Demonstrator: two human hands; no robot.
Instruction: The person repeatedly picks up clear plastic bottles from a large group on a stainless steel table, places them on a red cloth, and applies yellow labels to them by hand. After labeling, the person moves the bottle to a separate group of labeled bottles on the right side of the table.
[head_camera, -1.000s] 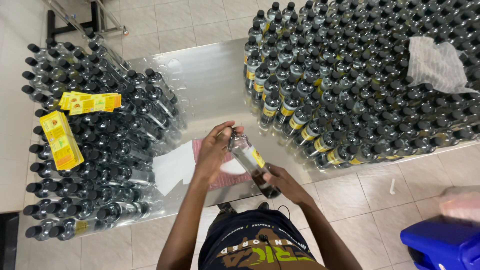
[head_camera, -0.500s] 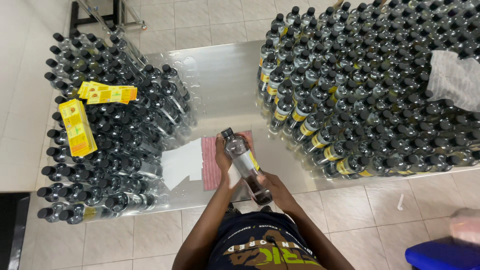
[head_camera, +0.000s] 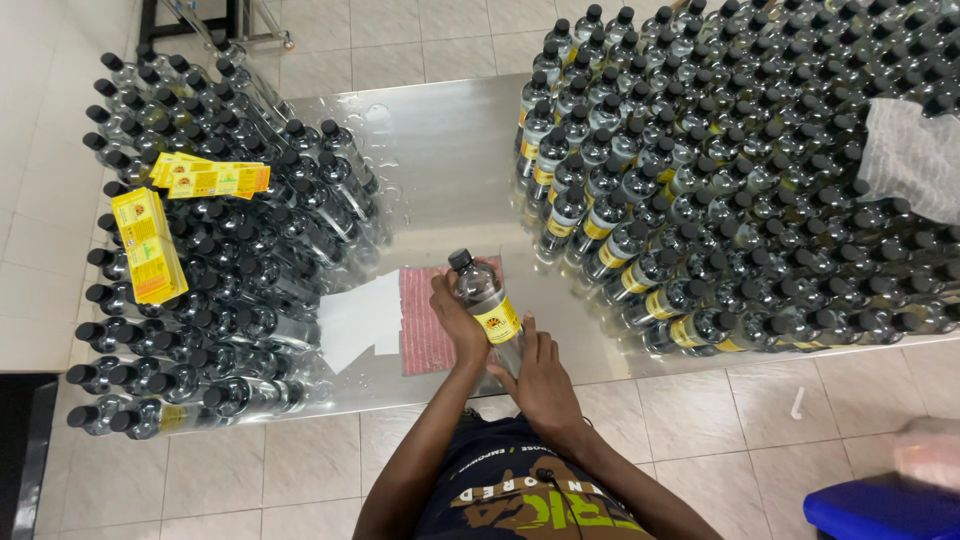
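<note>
- The counter lies bare in a lane down the middle, from the far edge to the hands.
- Left of the lane, bottles lying flat wall it off, with yellow labels on top.
- Right of it, upright bottles stand packed cap to cap.
- At the near end, a red mat and white sheet lie flat.

Bright, even indoor light falls from overhead. The steel table throws back a soft, pale glare across its bare middle. Shadows are faint and short. Most of the view is sharp; a pinkish shape at the lower right edge is blurred.
</note>
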